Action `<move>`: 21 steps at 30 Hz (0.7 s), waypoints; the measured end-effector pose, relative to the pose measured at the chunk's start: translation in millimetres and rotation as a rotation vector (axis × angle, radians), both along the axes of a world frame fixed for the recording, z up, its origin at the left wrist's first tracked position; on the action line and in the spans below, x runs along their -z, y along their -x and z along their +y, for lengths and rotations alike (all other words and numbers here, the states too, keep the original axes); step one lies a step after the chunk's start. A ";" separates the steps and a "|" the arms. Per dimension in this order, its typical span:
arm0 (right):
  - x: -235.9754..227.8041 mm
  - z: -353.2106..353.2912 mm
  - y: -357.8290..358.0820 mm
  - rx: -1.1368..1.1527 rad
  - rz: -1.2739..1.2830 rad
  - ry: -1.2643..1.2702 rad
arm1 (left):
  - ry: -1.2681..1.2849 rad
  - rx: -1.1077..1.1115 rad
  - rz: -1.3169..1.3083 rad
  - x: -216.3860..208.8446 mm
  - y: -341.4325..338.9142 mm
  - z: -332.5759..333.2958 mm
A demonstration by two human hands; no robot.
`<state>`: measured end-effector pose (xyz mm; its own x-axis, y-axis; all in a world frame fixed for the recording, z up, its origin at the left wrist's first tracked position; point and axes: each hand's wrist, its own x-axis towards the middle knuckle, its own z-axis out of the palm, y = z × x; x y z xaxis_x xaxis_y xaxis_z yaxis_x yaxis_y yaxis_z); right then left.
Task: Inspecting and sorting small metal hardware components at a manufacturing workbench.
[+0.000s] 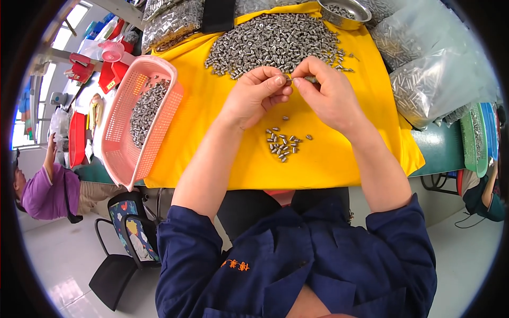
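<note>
Hands meet fingertip-to-fingertip over yellow cloth (222, 100): left hand (254, 95) & right hand (328, 95) each pinching small metal pin (312, 79).

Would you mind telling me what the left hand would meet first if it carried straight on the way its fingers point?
The left hand points right, so it would probably meet the right hand first: their fingertips nearly touch over the yellow cloth, around a small metal piece.

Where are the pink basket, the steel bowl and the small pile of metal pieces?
pink basket (119, 139): head view, on its bare mesh wall.
steel bowl (343, 21): head view, on its front rim.
small pile (282, 144): head view, on its middle.
</note>
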<state>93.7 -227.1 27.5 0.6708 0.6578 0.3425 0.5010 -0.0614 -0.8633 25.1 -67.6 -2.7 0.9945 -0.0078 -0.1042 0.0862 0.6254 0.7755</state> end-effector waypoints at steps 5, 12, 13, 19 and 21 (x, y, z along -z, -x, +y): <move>-3.5 -3.0 -0.5 -0.026 -0.031 0.060 | -0.073 -0.020 -0.007 -1.5 0.6 -2.1; -6.6 -3.1 2.1 -0.001 -0.204 0.205 | -0.314 -0.076 -0.017 -5.8 1.5 -1.7; -7.5 -2.9 2.8 -0.004 -0.204 0.205 | -0.313 -0.078 -0.016 -6.0 2.2 -1.6; -5.9 -0.4 10.2 0.050 -0.212 0.160 | -0.395 -0.130 -0.037 -11.4 4.0 -7.3; -1.2 1.6 9.9 0.064 -0.195 0.116 | -0.539 -0.192 -0.043 -13.5 3.8 -8.9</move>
